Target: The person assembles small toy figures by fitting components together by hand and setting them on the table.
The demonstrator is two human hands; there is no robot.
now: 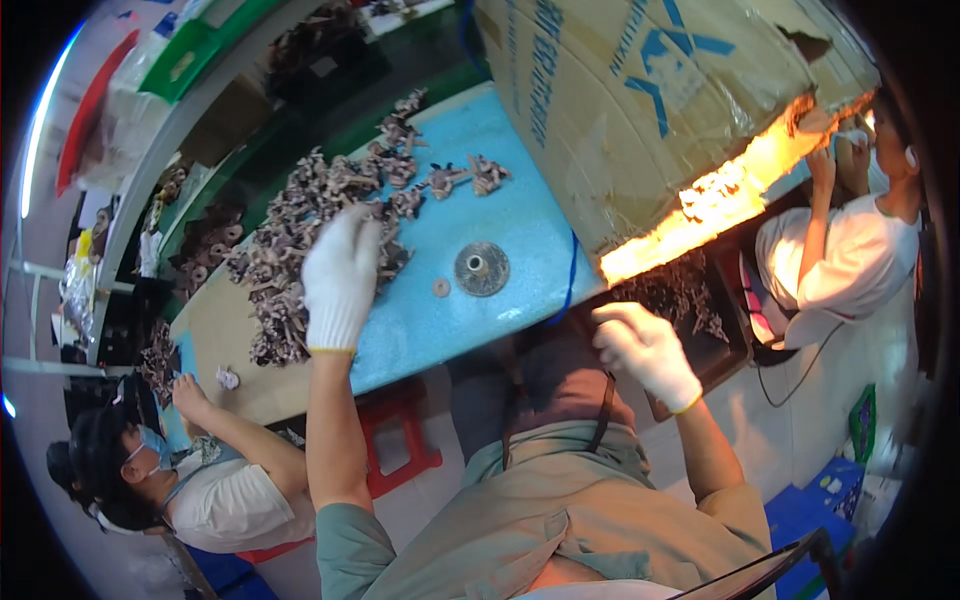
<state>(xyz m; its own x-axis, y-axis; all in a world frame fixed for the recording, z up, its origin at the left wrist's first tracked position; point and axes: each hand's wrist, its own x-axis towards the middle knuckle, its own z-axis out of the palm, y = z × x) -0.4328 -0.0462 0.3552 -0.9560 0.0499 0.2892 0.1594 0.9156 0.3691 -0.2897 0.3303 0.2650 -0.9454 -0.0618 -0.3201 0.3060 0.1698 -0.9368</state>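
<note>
Both my hands wear white knit gloves. My left hand (342, 275) reaches over the near side of a heap of small, knobbly brown-purple pieces (290, 240); its fingers stretch forward onto them, and nothing shows gripped. To the right, off the table's edge, my right hand (645, 350) hovers with fingers loosely bent and apart, and no piece shows in it. Just beyond it sits a dark crate (735, 345) with similar pieces (690, 295) inside. A round metal disc with a central post (481, 268) stands on the blue tabletop (520, 210), beside a small flat ring (441, 288).
A big cardboard box (620, 120) fills the far right, its lower edge brightly lit. One co-worker (220, 480) sits at the left, another (840, 245) at the right. A red stool (400, 440) stands under the table. Loose pieces (486, 174) lie beyond the disc.
</note>
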